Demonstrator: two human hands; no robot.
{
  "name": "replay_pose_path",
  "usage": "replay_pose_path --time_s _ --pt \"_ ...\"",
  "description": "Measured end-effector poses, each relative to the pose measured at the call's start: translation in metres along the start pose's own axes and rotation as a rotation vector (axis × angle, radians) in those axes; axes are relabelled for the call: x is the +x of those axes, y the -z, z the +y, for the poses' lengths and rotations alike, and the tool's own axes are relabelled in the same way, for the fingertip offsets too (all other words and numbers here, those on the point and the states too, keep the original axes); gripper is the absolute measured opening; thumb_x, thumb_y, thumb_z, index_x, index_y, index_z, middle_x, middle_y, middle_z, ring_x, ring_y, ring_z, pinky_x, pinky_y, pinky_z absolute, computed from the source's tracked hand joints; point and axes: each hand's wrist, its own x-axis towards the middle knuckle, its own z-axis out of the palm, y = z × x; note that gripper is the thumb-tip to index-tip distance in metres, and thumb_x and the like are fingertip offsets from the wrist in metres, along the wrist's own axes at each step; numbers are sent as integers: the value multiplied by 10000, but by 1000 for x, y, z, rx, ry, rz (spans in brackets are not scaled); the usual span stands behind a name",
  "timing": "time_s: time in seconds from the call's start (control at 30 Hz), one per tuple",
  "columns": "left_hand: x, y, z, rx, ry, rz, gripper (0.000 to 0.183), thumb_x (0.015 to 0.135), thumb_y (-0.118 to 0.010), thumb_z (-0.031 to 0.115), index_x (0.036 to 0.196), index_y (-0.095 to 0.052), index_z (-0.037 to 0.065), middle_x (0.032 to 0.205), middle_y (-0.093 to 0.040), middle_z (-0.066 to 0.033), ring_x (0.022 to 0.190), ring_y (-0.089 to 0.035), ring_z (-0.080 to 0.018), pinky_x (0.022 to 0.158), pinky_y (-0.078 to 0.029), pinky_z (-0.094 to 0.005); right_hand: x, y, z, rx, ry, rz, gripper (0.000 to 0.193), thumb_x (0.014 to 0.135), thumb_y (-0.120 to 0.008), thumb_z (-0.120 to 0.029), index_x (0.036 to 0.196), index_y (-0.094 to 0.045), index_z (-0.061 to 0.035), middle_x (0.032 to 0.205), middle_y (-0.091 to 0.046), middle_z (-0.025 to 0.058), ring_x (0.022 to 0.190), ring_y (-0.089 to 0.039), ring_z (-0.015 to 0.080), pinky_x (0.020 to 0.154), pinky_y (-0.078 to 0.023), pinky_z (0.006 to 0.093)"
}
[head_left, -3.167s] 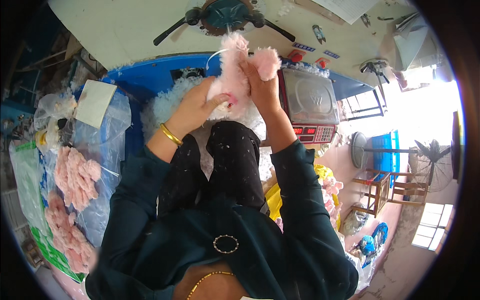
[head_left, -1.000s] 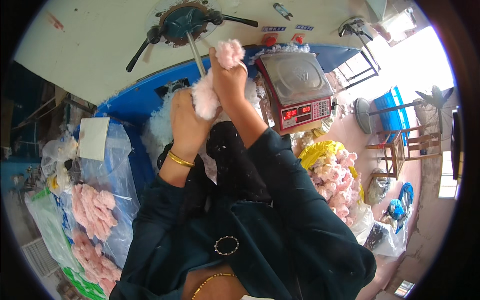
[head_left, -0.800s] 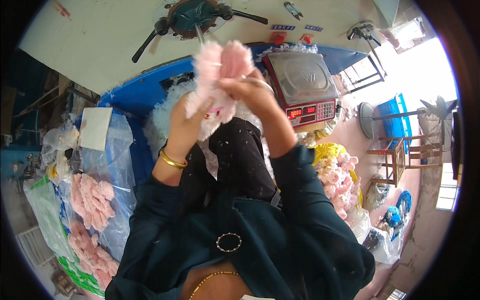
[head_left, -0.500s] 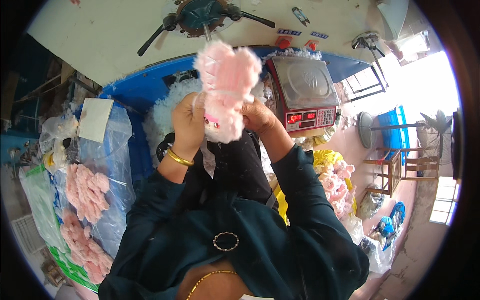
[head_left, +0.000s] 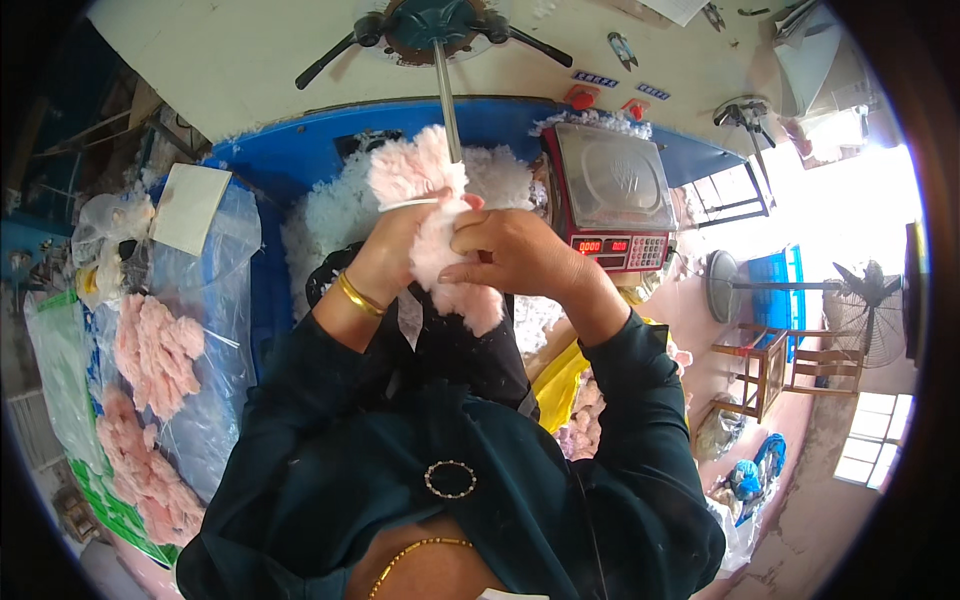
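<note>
A pale pink plush toy (head_left: 432, 250) is between my hands, below the metal tube (head_left: 446, 100) that sticks out of the machine. The tube's lower end meets the fluffy pink upper part; whether it enters the plush is hidden. My left hand (head_left: 398, 240) is closed around the toy's left side, a white strip beside its fingers. From the right, my right hand (head_left: 515, 250) grips the plush with bent fingers. The toy's face does not show. White stuffing (head_left: 335, 215) lies heaped in the blue bin behind my hands.
A red scale (head_left: 610, 185) stands to the right of the bin. Black handles (head_left: 325, 62) flank the tube on the pale panel, with red buttons (head_left: 582, 97) further right. Pink plush pieces (head_left: 155, 355) lie on plastic at left. A yellow bag (head_left: 560, 385) holds more at right.
The toy has come down and turned, so its face no longer shows. More of the metal tube is visible. My right hand has shifted onto the toy's front.
</note>
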Motion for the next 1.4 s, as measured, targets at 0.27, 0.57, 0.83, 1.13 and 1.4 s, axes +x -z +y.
replay_pose_path --time_s 0.27,0.57,0.83,1.13,1.4 --pt "43 4 39 -213 -247 -110 466 977 -440 382 1268 -478 19 1189 -576 -134 1057 -590 -238 896 -503 -379 72 8 18 -282 35 668 259 730 -665 -243 572 -548 -74 599 -536 133 580 -550 347 504 -425 425" --pt "11 -41 31 534 -308 412 365 838 -708 316 924 -567 -9 797 -616 -63 691 -619 -120 572 -520 -243 140 33 86 -385 101 784 245 687 -686 -304 598 -609 -89 613 -575 115 571 -563 328 503 -442 408" --pt "5 -45 38 1034 -314 382 426 845 -681 374 827 -536 -26 610 -583 -106 559 -601 -153 485 -463 -279 120 38 90 -452 416 542 241 706 -677 -245 581 -554 -81 607 -551 118 561 -548 333 503 -444 411" --pt "6 -42 31 1732 -648 473 240 794 -655 197 786 -513 4 785 -575 -173 691 -566 -378 611 -461 -455 129 30 81 -486 337 742 153 683 -670 -140 585 -572 -74 601 -556 103 551 -552 313 486 -442 376" --pt "-15 -12 35 80 -252 30 337 990 -453 216 1195 -523 -43 1278 -537 -137 1117 -577 -236 902 -496 -360 96 0 41 -39 -224 761 263 647 -668 -190 530 -506 -18 503 -453 135 428 -413 245 458 -386 354"
